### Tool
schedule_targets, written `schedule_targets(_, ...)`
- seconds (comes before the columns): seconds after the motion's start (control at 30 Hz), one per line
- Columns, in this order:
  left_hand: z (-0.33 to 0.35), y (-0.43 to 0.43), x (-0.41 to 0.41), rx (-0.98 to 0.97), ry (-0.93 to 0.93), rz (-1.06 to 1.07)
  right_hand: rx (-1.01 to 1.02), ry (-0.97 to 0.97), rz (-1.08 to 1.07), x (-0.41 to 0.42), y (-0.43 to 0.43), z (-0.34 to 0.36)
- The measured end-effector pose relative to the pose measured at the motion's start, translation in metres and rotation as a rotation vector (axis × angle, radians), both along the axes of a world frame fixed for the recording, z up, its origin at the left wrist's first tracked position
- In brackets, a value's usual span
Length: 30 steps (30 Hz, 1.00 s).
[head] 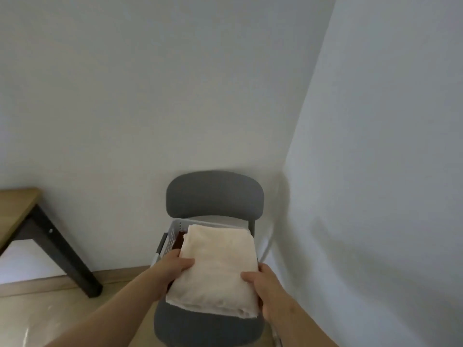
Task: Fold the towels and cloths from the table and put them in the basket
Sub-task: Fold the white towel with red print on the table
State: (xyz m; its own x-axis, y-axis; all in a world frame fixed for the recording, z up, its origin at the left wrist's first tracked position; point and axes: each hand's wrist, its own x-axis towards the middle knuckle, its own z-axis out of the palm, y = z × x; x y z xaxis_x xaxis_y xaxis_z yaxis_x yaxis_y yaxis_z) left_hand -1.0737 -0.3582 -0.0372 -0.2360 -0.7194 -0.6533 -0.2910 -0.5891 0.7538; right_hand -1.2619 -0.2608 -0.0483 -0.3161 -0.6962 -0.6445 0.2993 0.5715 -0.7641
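A folded cream towel (218,269) is held flat over a grey perforated basket (175,227) that stands on a chair seat. My left hand (172,267) grips the towel's left edge, thumb on top. My right hand (260,284) grips its right edge, thumb on top as well. The towel hides most of the basket. A dark reddish-brown cloth (180,240) shows inside the basket at the towel's left side.
The grey upholstered chair (214,194) stands in a corner between two pale walls. A wooden table (15,211) with black legs is at the left. Light wooden floor lies below, with a shiny plastic sheet (32,331) at the bottom left.
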Motion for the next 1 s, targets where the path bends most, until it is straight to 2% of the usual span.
schedule_targets(0.2,-0.026,-0.069,-0.004,0.040,-0.034,0.022,0.099,-0.021,0.013,0.006,-0.070,-0.033)
schedule_targets(0.4,-0.065,-0.143,-0.003,0.010,-0.197,-0.024,0.149,0.018,0.040,0.010,-0.146,-0.066)
schedule_targets(0.6,-0.109,-0.177,-0.002,0.047,-0.326,-0.142,0.321,0.009,0.027,0.023,-0.175,-0.106)
schedule_targets(0.73,-0.128,-0.177,0.004,0.026,-0.479,-0.185,0.374,0.037,0.125,0.031,-0.186,-0.123)
schedule_targets(0.9,-0.140,-0.170,0.002,-0.081,-0.500,-0.167,0.438,0.221,0.267,0.039,-0.187,-0.144)
schedule_targets(0.97,-0.139,-0.164,-0.002,-0.183,-0.599,-0.275,0.429,0.366,0.366,0.042,-0.181,-0.150)
schedule_targets(1.0,-0.138,-0.158,-0.004,-0.258,-0.696,-0.396,0.414,0.463,0.384,0.043,-0.179,-0.150)
